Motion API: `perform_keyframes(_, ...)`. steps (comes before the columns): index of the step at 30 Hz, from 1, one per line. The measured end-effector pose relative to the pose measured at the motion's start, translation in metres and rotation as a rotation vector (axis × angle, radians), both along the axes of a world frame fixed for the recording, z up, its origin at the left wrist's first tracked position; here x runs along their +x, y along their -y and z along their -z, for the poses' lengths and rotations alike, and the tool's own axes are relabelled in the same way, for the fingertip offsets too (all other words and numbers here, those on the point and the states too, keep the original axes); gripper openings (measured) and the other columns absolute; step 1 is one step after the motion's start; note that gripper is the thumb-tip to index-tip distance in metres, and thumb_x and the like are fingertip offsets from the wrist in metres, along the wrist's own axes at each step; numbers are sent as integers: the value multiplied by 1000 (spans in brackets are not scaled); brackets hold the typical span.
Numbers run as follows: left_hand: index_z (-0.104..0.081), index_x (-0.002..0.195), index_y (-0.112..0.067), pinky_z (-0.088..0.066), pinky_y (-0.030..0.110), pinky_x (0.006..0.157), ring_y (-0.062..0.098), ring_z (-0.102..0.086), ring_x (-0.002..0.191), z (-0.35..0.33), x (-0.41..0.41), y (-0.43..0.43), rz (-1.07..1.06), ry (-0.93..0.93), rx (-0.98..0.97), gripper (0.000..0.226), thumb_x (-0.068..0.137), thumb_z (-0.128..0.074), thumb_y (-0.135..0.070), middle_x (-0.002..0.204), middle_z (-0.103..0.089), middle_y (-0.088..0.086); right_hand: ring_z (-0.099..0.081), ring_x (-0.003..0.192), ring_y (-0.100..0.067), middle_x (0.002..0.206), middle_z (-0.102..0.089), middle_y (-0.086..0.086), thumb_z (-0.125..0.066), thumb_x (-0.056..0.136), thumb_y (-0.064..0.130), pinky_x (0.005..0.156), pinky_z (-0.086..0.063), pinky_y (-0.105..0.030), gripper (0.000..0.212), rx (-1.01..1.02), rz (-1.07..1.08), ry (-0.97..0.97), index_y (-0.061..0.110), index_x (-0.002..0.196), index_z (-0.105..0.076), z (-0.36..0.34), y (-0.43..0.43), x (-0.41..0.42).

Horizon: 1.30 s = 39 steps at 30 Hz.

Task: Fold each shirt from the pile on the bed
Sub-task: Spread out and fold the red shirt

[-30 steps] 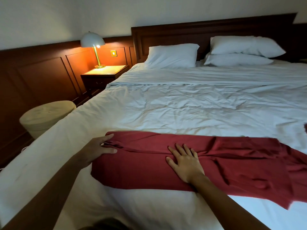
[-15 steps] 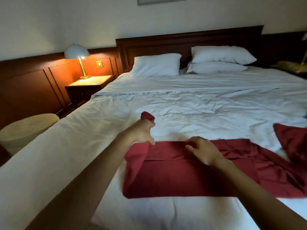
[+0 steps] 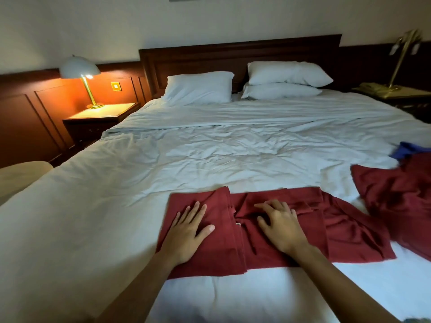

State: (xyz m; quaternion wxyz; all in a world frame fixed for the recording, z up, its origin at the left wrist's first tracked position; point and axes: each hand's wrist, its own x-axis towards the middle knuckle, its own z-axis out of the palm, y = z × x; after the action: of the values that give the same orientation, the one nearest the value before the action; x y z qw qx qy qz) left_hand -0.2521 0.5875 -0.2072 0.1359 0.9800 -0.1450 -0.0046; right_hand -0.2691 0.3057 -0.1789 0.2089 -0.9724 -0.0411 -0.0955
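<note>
A dark red shirt (image 3: 338,229) lies in a long folded strip across the near part of the white bed (image 3: 210,155). Its left end is folded over onto the strip. My left hand (image 3: 186,229) lies flat with straight fingers on that folded-over end. My right hand (image 3: 279,222) rests on the strip just right of the fold, fingers slightly bent on the cloth. At the right edge lie another dark red garment (image 3: 401,194) and a blue one (image 3: 408,151), loosely crumpled.
Three white pillows (image 3: 198,87) lean against the dark wooden headboard (image 3: 233,54). A lit lamp (image 3: 80,73) stands on the left nightstand (image 3: 102,115). A brass lamp (image 3: 403,54) stands at the right. A pale round stool (image 3: 21,176) sits left of the bed.
My left hand lifted the shirt's left end, carried it rightward and laid it down on the strip, then flattened on it. My right hand stayed on the strip. The view shifted right.
</note>
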Motion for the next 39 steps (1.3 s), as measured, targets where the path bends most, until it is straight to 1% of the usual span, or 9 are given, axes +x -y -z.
perform_keyframes(3, -9, 157, -44, 9, 32, 122, 11, 3, 154, -1, -6, -4, 28, 2, 14, 109, 64, 18, -93, 166, -1, -16, -59, 99, -21, 105, -65, 6, -55, 91, 35, 87, -47, -36, 25, 99, -34, 103, 33, 115, -64, -18, -27, -25)
perform_keyframes(7, -12, 156, -45, 1, 34, 124, 12, -3, 154, -2, -15, -10, 63, -10, 69, 109, 63, 18, -94, 166, -8, -17, -59, 108, -19, 112, -63, 7, -48, 91, 52, 91, -47, -34, 38, 60, -112, -67, 38, 124, -58, -19, -60, -50)
perform_keyframes(10, -38, 150, -43, -19, 29, 123, 8, -28, 148, -12, -15, -17, 68, -37, -63, 83, 82, -20, -86, 158, -35, -17, -54, 116, -24, 120, -61, 2, -38, 86, 66, 97, -45, -37, 56, -60, -65, -83, 41, 133, -54, -15, -73, -57)
perform_keyframes(13, -67, 126, -35, -41, 32, 110, 8, -59, 123, -24, -8, -31, -52, 68, -282, 39, 94, -53, -53, 130, -65, -16, -56, 119, -26, 128, -62, 2, -57, 89, 55, 96, -46, -37, 54, -25, -60, -215, 41, 139, -47, -15, -75, -53)
perform_keyframes(19, -22, 157, -40, -2, 44, 124, 11, -8, 154, -23, -11, -43, -95, -158, 58, 73, 91, -24, -73, 167, -13, -9, -56, 119, -17, 128, -63, 10, -70, 86, 32, 100, -41, -28, 44, 55, -142, -271, 35, 129, -61, -26, -62, -44)
perform_keyframes(24, -37, 148, -46, -11, 49, 122, 16, -24, 150, -30, 5, -45, -111, -117, 65, 74, 85, -23, -82, 161, -31, -7, -68, 74, -1, 65, -70, 13, -72, 80, 27, 83, -52, -27, 22, 6, -203, -450, 33, 102, -75, -52, -41, -31)
perform_keyframes(28, -44, 147, -38, -16, 49, 122, 17, -21, 151, -32, 33, -39, -124, -28, 2, 58, 97, -35, -66, 163, -28, -5, -65, 104, -19, 103, -73, 4, -64, 84, 50, 88, -48, -32, 30, 101, -23, -183, 34, 109, -70, -59, -56, 21)
perform_keyframes(33, -28, 156, -37, 4, 51, 123, 19, 0, 155, -23, 47, -32, -141, -107, 0, 57, 103, -31, -57, 167, -11, -6, -51, 126, -33, 135, -58, -9, -46, 93, 59, 105, -41, -47, 61, 43, 87, -315, 35, 147, -33, -23, -87, 88)
perform_keyframes(39, -20, 158, -38, 10, 53, 122, 22, 8, 154, -13, 57, -40, -142, -109, 74, 59, 102, -24, -60, 168, -4, -9, -55, 122, -22, 129, -64, 2, -48, 98, 22, 106, -41, -43, 36, 78, 21, -181, 34, 129, -61, 1, -91, 110)
